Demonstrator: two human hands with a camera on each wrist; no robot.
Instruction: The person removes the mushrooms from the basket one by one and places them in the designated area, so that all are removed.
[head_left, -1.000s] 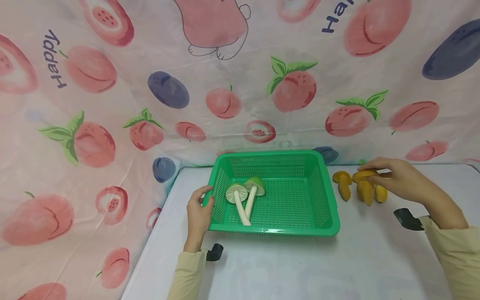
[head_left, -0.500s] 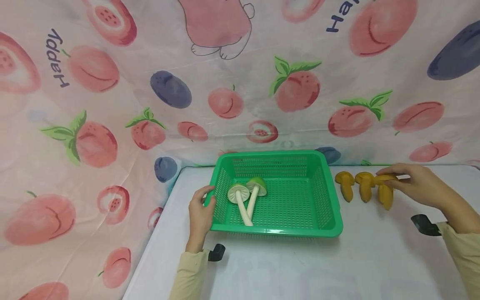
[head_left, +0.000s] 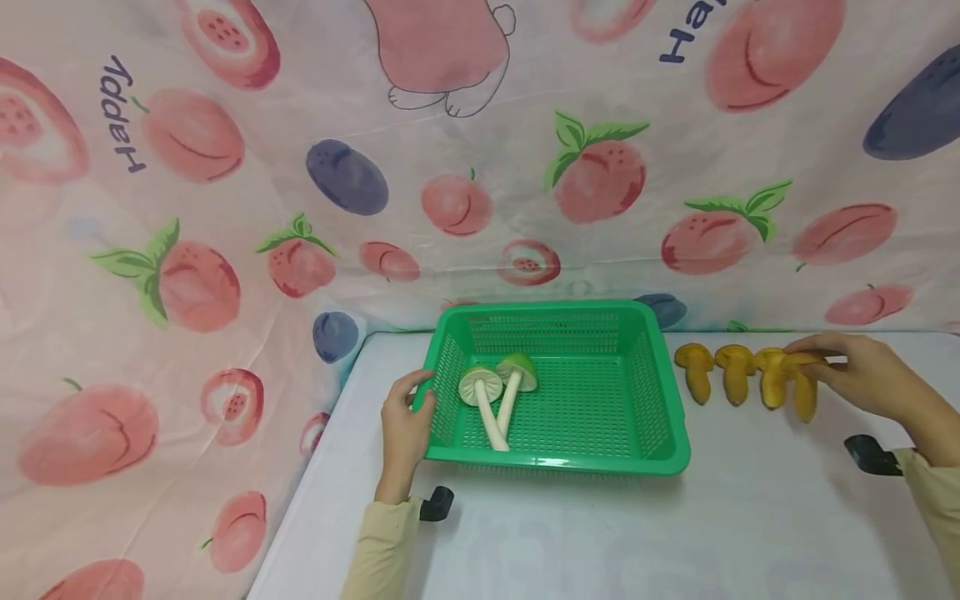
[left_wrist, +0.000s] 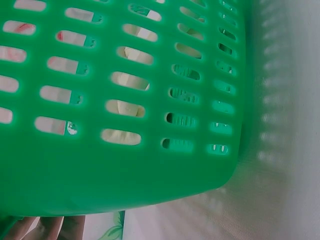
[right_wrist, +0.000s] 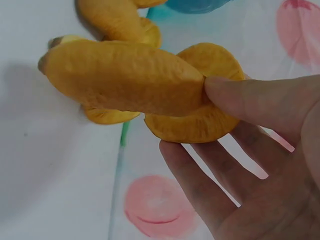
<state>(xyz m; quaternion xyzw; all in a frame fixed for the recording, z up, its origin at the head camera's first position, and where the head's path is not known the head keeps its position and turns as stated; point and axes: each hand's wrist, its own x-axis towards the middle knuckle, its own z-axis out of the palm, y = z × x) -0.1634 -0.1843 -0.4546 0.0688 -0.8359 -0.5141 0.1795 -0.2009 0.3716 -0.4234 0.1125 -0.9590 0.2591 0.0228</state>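
My left hand [head_left: 406,423] grips the left rim of a green plastic basket [head_left: 555,463], fingers outside and thumb at the edge. In the left wrist view the slotted basket wall [left_wrist: 100,170] covers most of that hand; a few fingers [left_wrist: 47,229] show below it. Inside the basket two toy mushrooms with green caps and white stems [head_left: 489,417] lie crossed at the left. My right hand [head_left: 873,377] pinches the cap of a yellow mushroom [right_wrist: 125,77] between thumb and fingers. Three more yellow mushrooms [head_left: 736,375] lie in a row between that hand and the basket.
The white table [head_left: 570,542] meets a hanging cloth [head_left: 465,167] printed with peaches, right behind the basket and the mushrooms. The same cloth runs along the left side. A black wrist mount [head_left: 872,455] sticks out from each sleeve.
My right hand has moved right with the yellow mushroom, from over the middle of the row to past its right end. The left hand keeps its hold on the basket. The view shifts slightly.
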